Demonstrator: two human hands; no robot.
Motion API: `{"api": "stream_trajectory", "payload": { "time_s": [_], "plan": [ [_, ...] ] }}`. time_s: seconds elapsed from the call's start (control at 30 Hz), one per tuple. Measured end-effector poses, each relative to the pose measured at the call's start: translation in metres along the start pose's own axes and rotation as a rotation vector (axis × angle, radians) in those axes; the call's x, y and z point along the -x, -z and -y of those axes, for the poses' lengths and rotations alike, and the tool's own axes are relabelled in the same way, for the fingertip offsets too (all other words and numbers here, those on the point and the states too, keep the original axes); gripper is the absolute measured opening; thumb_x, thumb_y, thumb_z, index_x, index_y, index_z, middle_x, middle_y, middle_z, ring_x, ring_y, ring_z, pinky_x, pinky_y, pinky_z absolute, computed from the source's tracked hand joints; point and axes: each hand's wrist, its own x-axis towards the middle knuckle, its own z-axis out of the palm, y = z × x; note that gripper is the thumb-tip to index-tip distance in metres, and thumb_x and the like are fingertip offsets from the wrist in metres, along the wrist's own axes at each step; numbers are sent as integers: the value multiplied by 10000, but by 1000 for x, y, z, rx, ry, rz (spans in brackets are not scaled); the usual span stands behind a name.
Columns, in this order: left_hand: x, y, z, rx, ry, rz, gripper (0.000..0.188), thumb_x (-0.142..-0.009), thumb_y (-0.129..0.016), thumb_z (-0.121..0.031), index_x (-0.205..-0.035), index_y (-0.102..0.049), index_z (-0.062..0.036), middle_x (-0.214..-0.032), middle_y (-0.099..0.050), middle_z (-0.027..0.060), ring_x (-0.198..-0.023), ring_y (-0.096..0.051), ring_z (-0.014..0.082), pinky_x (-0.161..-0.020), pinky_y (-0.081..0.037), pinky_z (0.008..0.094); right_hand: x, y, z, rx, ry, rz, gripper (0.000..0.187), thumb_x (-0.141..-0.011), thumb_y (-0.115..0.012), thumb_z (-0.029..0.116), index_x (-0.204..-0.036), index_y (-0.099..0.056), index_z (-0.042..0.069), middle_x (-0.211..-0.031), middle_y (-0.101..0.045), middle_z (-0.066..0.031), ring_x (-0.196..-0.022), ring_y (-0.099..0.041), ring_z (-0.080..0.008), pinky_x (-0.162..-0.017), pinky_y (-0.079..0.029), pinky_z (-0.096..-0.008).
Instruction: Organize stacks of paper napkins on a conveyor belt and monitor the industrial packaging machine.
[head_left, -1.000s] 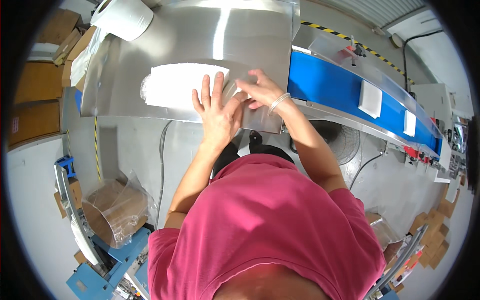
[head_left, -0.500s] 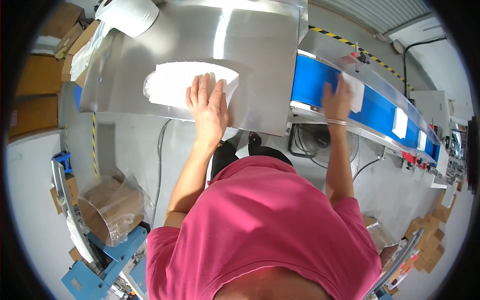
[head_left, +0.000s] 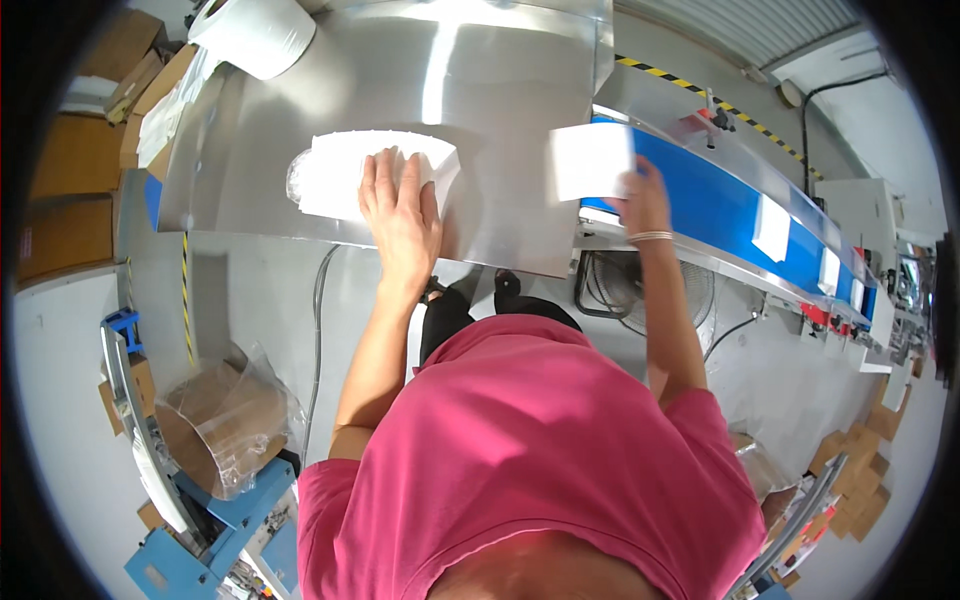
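A row of thin white sheets (head_left: 335, 175), packed side by side, lies on the steel table with clear wrap at its left end. On its right part rests my left hand (head_left: 400, 205), open and flat, fingers stretched away from me. My right hand (head_left: 645, 195) pinches the right edge of a white square sheet (head_left: 590, 162), whose exact material I cannot tell. That sheet hangs over the gap between the table's right edge and the blue conveyor belt (head_left: 700, 195). Farther along the belt lies another white sheet (head_left: 771, 228), with smaller-looking ones beyond it.
The steel table (head_left: 510, 100) fills the space ahead, with a large white roll (head_left: 255, 35) at its far left. A floor fan (head_left: 650, 285) stands below the conveyor. Cardboard boxes (head_left: 75, 210) are at the left, and a plastic-lined carton (head_left: 225, 420) at the lower left.
My right hand has come left from the belt and now holds a sheet at the table's edge. The sheets on the belt have travelled right. My left hand has slid slightly left on the row.
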Motion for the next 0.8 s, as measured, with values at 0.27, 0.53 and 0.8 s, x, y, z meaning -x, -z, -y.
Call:
{"api": "stream_trajectory", "payload": {
  "time_s": [0.27, 0.53, 0.8],
  "plan": [
    [2, 2, 2, 20, -6, -13, 321, -779, -606, -38, -1097, -616, -80, -1300, -452, 175, -1267, -338, 377, -1039, -250, 489, -6, -5, 97, 936, 374, -447, 563, -803, -635, 281, -1259, -428, 23, -946, -625, -194, -902, -596, -353, -816, -464, -421],
    [-2, 8, -13, 21, -62, 88, 343, -783, -620, -116, -1125, -595, -103, -1375, -349, 187, -1328, -222, 395, -1059, -97, 560, -16, -140, 175, -104, -550, 454, 691, -820, -609, 401, -1331, -326, 32, -1074, -543, -175, -885, -603, -225, -667, -531, -330],
    [-1, -2, 3, -127, 63, -15, 512, -702, -542, -33, -1213, -503, -37, -1312, -410, 213, -1270, -317, 399, -1037, -164, 590, 6, 10, 34, -322, -405, -300, 417, -720, -644, 92, -1103, -486, 47, -978, -574, -114, -973, -534, -286, -814, -459, -369]
  ]
}}
